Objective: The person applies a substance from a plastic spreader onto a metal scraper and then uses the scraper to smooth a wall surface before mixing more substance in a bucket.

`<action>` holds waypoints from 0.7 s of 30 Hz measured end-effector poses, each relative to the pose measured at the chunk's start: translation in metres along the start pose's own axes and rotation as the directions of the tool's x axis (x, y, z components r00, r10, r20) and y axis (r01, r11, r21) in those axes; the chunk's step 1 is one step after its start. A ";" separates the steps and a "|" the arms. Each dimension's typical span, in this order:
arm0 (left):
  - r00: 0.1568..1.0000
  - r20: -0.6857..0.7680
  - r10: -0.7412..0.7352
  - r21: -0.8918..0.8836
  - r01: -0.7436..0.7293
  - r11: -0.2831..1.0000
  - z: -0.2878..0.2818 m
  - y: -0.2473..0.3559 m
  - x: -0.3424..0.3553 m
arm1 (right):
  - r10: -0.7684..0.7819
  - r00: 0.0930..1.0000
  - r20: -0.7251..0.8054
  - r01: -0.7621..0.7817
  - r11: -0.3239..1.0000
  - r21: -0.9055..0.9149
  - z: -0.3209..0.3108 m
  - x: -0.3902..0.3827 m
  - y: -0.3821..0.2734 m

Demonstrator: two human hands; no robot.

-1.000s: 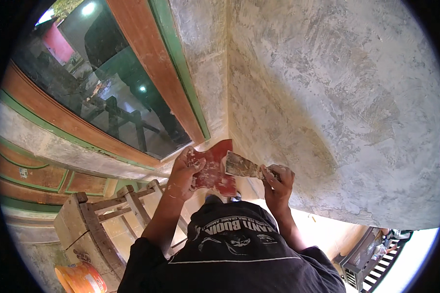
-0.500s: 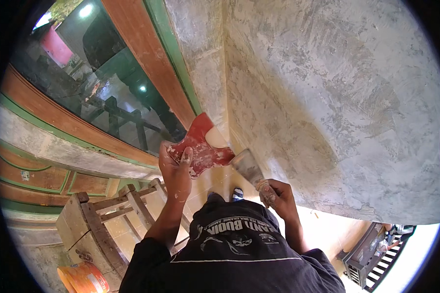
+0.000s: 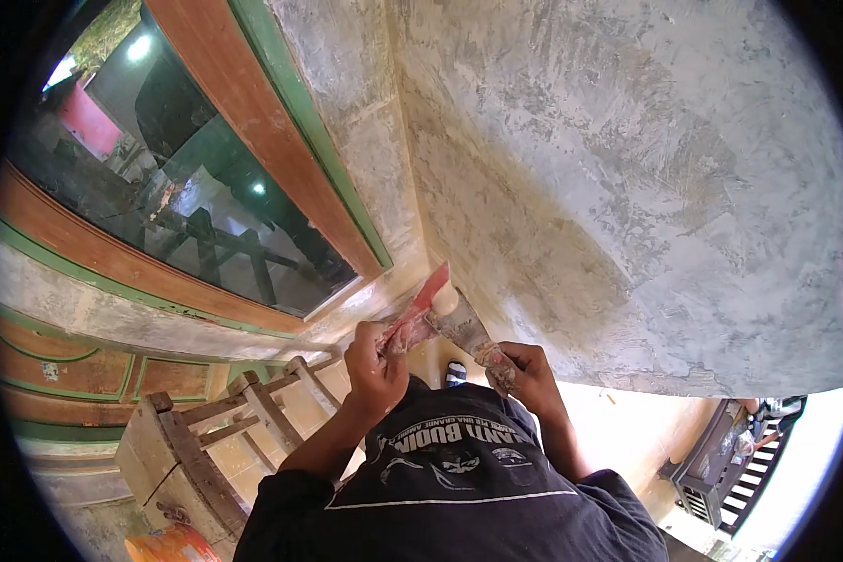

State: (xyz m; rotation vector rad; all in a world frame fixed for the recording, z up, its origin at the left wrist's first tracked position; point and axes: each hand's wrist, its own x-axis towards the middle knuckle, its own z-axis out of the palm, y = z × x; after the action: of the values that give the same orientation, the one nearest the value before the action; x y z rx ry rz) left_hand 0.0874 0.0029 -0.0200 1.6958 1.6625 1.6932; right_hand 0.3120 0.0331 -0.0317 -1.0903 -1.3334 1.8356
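Note:
Closed round a red plastic plastering spreader (image 3: 423,302), my left hand (image 3: 377,373) tilts it nearly edge-on in front of my chest. A lump of cream-coloured filler (image 3: 444,300) clings to the spreader's face. My right hand (image 3: 525,377) grips a putty knife (image 3: 463,332) by its handle, which the fingers mostly hide. The knife's wide, smeared metal blade lies against or just beside the spreader, below the lump. Both tools and my fingers are spotted with dried filler.
A patchy skimmed wall (image 3: 609,187) rises ahead and right, meeting a wood-and-green framed window (image 3: 244,187) at left. A wooden trestle (image 3: 192,459) stands at lower left beside an orange bucket (image 3: 170,543). A dark slatted bench (image 3: 712,468) holding objects is at lower right.
My left hand has come lower and turned the spreader from face-up to nearly edge-on. The knife blade has moved in against the filler side. The view has shifted slightly.

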 end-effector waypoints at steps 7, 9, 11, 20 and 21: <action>0.985 0.163 -0.055 -0.015 0.058 0.998 -0.002 0.006 -0.007 | -0.072 0.997 -0.017 0.073 0.994 0.076 0.006 0.000 -0.012; 0.920 0.168 -0.354 -0.143 0.378 0.915 -0.004 0.008 -0.002 | -0.186 0.977 -0.101 0.190 0.981 0.036 0.012 0.001 -0.015; 0.854 0.190 -0.485 -0.332 0.520 0.787 -0.007 0.007 0.006 | -0.212 0.967 -0.143 0.222 0.973 0.061 0.021 0.001 -0.021; 0.591 0.462 -0.661 -0.749 0.659 0.066 -0.006 0.035 -0.007 | -0.384 0.910 -0.158 0.411 0.887 0.211 0.044 0.018 0.020; 0.626 0.427 -0.652 -0.759 0.640 0.117 -0.001 0.034 -0.009 | -0.367 0.922 -0.121 0.385 0.895 0.225 0.044 0.016 0.025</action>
State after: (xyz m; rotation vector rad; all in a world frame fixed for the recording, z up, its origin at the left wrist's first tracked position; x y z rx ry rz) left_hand 0.1072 -0.0167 0.0025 0.2915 0.8798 1.5438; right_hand 0.2651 0.0194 -0.0534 -0.7051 -1.1424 1.5996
